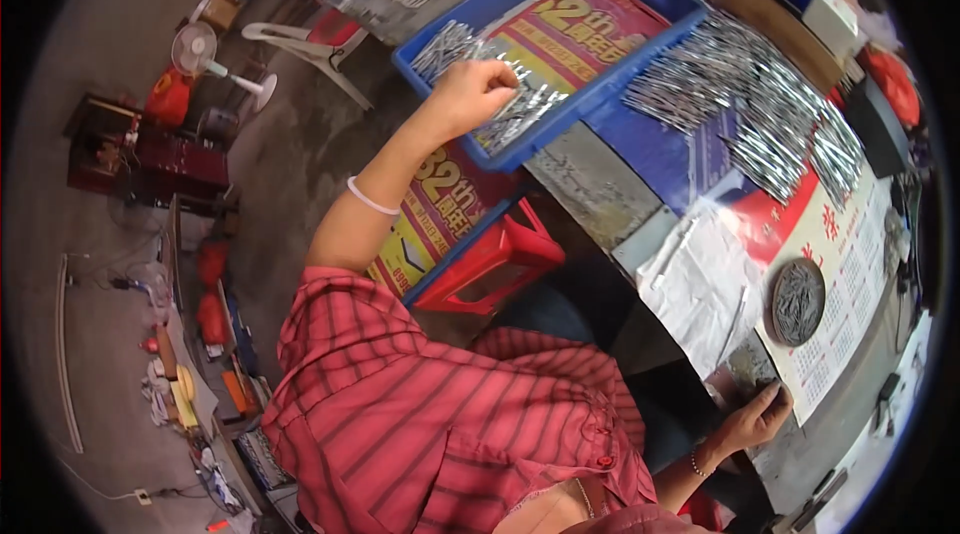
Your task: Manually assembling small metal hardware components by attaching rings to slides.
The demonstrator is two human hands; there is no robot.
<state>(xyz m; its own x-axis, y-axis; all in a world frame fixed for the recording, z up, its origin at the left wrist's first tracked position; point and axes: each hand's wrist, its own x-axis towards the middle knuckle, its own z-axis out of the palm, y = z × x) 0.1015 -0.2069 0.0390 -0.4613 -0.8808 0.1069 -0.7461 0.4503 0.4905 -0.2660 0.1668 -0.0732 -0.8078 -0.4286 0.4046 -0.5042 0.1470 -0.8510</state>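
My left hand (478, 96), with a pale band on its forearm, reaches over the near end of a blue plastic tray (600, 102). Its fingers are curled together above a layer of slim silvery metal pieces (450, 46); whatever they hold is hidden. At the table's near edge, on the right, my right hand (758, 418) has its fingertips pinched together beside a small metal block (743, 372). I cannot make out what is between them. Just beyond it stands a round dish (798, 302) full of small dark grey pins.
Large heaps of slim metal pieces (760, 84) cover the table past the tray. A crumpled white sheet (705, 284) lies near the dish, on printed paper. A red stool (500, 259) stands under the table edge. A white fan (195, 49) is at the left.
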